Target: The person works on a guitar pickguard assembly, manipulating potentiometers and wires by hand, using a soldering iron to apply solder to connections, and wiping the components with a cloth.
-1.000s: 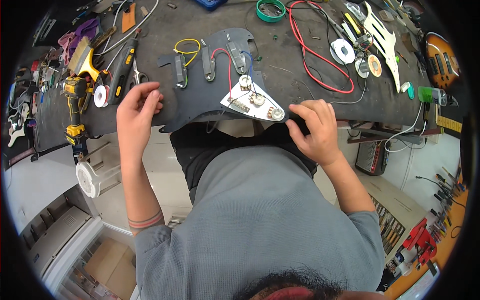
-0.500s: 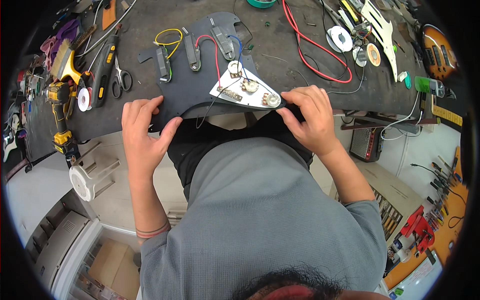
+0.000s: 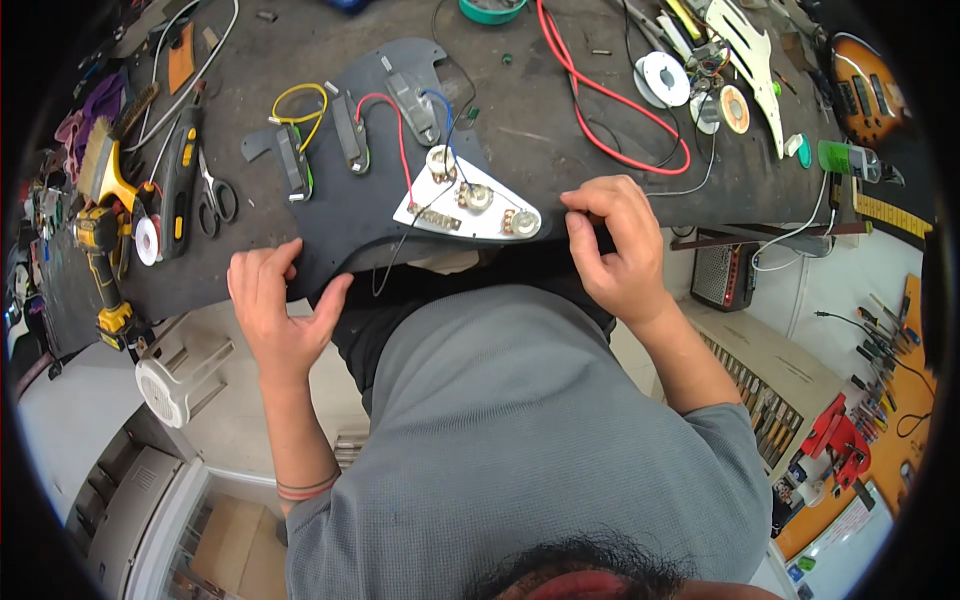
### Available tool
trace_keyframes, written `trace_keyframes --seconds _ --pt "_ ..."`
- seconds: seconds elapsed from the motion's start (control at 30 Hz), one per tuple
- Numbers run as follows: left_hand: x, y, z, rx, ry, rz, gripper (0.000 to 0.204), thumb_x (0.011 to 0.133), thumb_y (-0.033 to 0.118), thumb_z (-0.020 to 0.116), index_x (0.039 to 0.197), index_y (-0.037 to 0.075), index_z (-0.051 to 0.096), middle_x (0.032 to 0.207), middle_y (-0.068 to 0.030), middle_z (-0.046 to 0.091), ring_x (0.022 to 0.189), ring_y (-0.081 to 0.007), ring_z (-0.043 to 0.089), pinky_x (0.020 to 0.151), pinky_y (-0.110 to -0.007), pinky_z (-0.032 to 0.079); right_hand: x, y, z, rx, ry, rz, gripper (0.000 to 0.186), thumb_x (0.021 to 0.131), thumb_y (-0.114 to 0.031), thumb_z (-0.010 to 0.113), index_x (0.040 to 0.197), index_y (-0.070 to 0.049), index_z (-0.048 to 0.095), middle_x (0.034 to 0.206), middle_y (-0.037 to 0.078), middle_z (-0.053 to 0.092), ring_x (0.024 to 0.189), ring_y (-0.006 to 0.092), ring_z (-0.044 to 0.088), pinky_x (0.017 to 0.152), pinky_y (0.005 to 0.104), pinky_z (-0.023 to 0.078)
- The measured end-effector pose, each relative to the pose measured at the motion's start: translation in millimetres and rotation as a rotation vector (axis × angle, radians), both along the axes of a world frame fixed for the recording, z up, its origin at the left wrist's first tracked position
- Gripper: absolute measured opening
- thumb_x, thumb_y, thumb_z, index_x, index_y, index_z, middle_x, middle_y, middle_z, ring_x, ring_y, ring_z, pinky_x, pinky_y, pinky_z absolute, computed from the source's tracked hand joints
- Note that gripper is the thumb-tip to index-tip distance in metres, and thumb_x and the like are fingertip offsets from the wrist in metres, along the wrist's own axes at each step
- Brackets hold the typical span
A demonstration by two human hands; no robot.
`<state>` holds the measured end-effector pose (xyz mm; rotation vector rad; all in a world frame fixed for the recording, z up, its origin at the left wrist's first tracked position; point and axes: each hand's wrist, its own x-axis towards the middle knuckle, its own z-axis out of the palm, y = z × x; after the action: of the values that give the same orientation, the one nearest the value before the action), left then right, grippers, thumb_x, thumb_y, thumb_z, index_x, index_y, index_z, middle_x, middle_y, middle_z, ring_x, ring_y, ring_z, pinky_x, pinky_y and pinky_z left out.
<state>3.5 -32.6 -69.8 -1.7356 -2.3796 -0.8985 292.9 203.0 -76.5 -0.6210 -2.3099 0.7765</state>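
Observation:
A black guitar pickguard (image 3: 345, 215) lies face down along the near edge of the workbench. Three pickups (image 3: 350, 133) are mounted on it, with yellow, red and blue wires. A white shielding plate (image 3: 440, 217) carries several potentiometers (image 3: 475, 197) and a selector switch (image 3: 436, 219). My left hand (image 3: 285, 315) pinches the pickguard's lower left end between thumb and fingers. Just off its right tip, my right hand (image 3: 625, 245) hangs with bent fingers, thumb and forefinger a little apart and nothing between them. A loose thin dark wire (image 3: 385, 270) droops over the near edge.
At the left lie scissors (image 3: 216, 200), a utility knife (image 3: 181, 185), a brush (image 3: 105, 165) and a yellow-black cordless drill (image 3: 100, 240). A red cable (image 3: 610, 140), solder spools (image 3: 662, 78) and a cream pickguard (image 3: 750, 70) are at the right. A white stool (image 3: 170, 385) stands below.
My right hand has let go of the pickguard's right tip, and a gap now shows between them. The left hand keeps its hold. The whole view has shifted slightly.

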Motion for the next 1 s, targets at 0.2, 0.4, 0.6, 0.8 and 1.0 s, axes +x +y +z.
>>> trace_keyframes --seconds 0.2,0.4,0.6,0.8,1.0 --pt "1.8 0.5 -6.6 -0.048 0.062 0.045 0.049 0.078 0.024 0.095 0.111 0.002 0.066 0.09 -0.0085 0.057 0.081 -0.0268 0.049 0.079 -0.041 0.042 -6.1 18.0 6.4 0.025 0.022 -0.078 0.021 0.087 0.008 0.073 0.106 -0.002 0.069 0.098 0.013 0.07 0.09 0.0322 0.068 0.082 0.0422 0.053" --pt "6.6 -4.5 -22.3 -0.056 0.076 0.098 0.048 0.092 0.035 0.085 0.116 0.003 0.06 0.1 -0.0091 0.057 0.089 -0.0282 0.048 0.087 -0.041 0.038 -39.3 48.4 12.1 0.082 0.032 -0.078 0.019 0.088 0.005 0.073 0.106 -0.001 0.068 0.101 0.013 0.069 0.092 0.034 0.068 0.082 0.0439 0.054" --pt "7.5 -10.3 -30.3 -0.02 0.086 0.158 0.049 0.094 0.041 0.083 0.116 0.004 0.06 0.097 -0.008 0.055 0.088 -0.0274 0.046 0.086 -0.041 0.034 -75.3 73.4 29.6 0.399 -0.225 -0.162 0.013 0.09 -0.005 0.076 0.102 -0.007 0.071 0.099 0.007 0.067 0.091 0.0311 0.065 0.08 0.0422 0.054" --pt "7.8 -10.0 -29.5 -0.008 0.099 0.181 0.051 0.092 0.042 0.085 0.117 0.004 0.061 0.098 -0.0077 0.055 0.088 -0.0274 0.047 0.087 -0.041 0.035 -96.5 111.5 26.5 0.215 -0.273 0.111 0.024 0.093 -0.012 0.078 0.116 -0.01 0.078 0.105 0.004 0.069 0.104 0.0271 0.059 0.095 0.0395 0.051" --pt "14.9 -9.4 -2.4 0.013 0.148 0.179 0.059 0.086 0.047 0.089 0.119 0.004 0.065 0.109 -0.0087 0.061 0.104 -0.0301 0.054 0.098 -0.044 0.038 -91.3 111.9 23.9 0.177 -0.179 0.061 0.023 0.093 -0.01 0.075 0.116 -0.009 0.077 0.101 0.004 0.068 0.101 0.0268 0.059 0.099 0.0411 0.048"
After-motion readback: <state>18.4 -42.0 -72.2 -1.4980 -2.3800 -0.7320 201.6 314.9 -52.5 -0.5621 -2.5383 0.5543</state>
